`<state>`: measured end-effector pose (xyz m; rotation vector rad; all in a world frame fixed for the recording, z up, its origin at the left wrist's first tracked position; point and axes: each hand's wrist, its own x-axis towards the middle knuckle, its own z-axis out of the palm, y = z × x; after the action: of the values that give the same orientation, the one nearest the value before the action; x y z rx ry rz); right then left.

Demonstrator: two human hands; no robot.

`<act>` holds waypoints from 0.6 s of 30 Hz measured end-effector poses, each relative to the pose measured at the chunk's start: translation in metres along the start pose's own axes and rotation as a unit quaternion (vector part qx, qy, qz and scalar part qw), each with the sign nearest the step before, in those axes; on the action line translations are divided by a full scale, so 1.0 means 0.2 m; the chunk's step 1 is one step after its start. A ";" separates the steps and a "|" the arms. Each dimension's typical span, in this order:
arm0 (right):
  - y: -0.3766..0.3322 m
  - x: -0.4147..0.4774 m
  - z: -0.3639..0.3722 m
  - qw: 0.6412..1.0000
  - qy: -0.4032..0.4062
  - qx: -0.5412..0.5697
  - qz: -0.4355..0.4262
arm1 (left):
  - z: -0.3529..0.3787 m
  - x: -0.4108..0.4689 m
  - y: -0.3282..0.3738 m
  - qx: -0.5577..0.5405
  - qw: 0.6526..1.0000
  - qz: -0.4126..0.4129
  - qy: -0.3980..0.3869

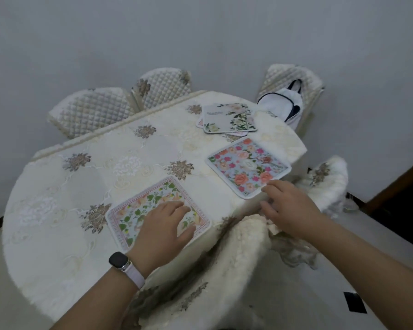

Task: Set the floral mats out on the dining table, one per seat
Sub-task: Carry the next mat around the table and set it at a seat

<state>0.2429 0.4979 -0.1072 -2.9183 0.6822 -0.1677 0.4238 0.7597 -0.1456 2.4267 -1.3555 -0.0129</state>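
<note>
A pale mat with green leaves and a pink border [153, 198] lies flat near the table's front edge. My left hand [163, 226] rests palm down on it, fingers spread. A blue mat with pink and orange roses [243, 167] lies to its right by the table edge. My right hand [287, 207] hovers at that mat's near corner, fingers loosely curled, holding nothing. A small stack of mats with white flowers [227, 117] sits at the far right of the table [81, 186].
The round table wears a cream embroidered cloth. Quilted chair backs [91, 110] stand at the far side, one with a white bag [284, 101]. A fluffy covered chair [224, 270] is right below my hands, another at the right [324, 179].
</note>
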 end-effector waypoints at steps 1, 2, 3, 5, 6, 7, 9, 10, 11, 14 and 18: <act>0.06 -0.03 -0.03 1.000 0.001 0.003 0.005 | 0.00 0.02 0.07 0.005 1.000 0.003 0.001; 0.12 -0.07 -0.06 1.000 0.002 0.007 0.012 | 0.00 0.04 0.15 0.008 1.000 0.007 0.001; 0.19 -0.11 -0.09 1.000 0.002 0.011 0.017 | 0.00 0.06 0.24 0.010 1.000 0.011 0.003; 0.36 -0.19 -0.17 1.000 0.004 0.024 0.018 | 0.02 0.11 0.46 0.003 1.000 0.014 0.009; 0.45 -0.25 -0.20 0.999 0.009 0.034 0.021 | 0.04 0.12 0.57 0.000 1.000 0.017 0.008; 0.54 -0.30 -0.23 0.999 0.015 0.042 0.024 | 0.06 0.15 0.69 0.000 1.000 0.023 0.005; 0.72 -0.41 -0.28 0.998 0.018 0.044 0.032 | 0.12 0.20 0.92 0.007 0.999 0.046 -0.002; 0.81 -0.46 -0.31 0.998 0.018 0.043 0.035 | 0.15 0.23 1.03 0.009 0.998 0.058 -0.004; 0.91 -0.51 -0.33 0.998 0.017 0.043 0.039 | 0.19 0.26 1.14 0.010 0.998 0.068 -0.004; 1.15 -0.65 -0.40 0.998 0.006 0.037 0.042 | 0.29 0.35 1.43 0.026 0.994 0.103 -0.008; 1.49 -0.87 -0.48 0.997 0.016 0.026 0.078 | 0.40 0.48 1.80 0.035 0.987 0.155 -0.020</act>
<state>-0.0553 0.3005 -0.0742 -2.8047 0.8926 -0.2110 0.1644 0.4855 -0.0920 2.2538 -1.7651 0.0676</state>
